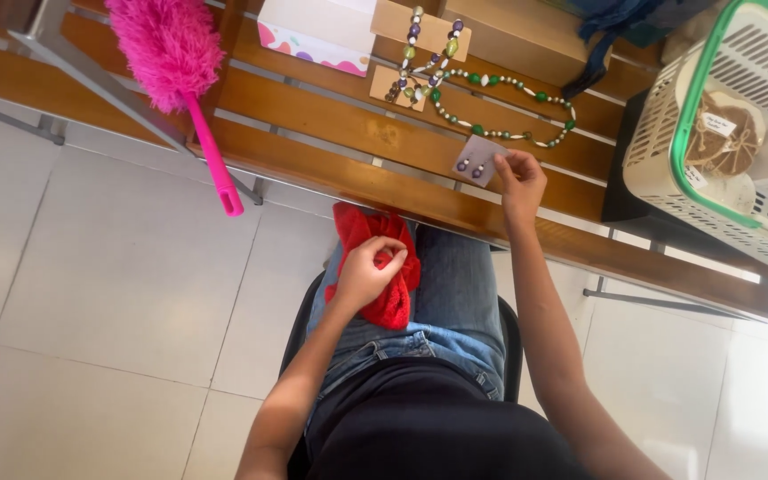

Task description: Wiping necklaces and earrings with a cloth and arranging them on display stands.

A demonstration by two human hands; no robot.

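The right hand point(519, 180) pinched a small earring card point(476, 161) at the near edge of the wooden bench point(331, 120), just below the beaded necklace point(500, 107) (already laid out); the left hand point(368, 271) clutched a red cloth point(390, 267) below that bench, on the lap

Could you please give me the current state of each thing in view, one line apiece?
left hand: closed on the red cloth, on the lap
red cloth: bunched, draped over the thigh
right hand: pinching the earring card's edge
earring card: flat on the wooden table
bead necklace: laid out in a loop
pink duster: lying flat, handle overhanging the edge
basket: tilted, packets inside
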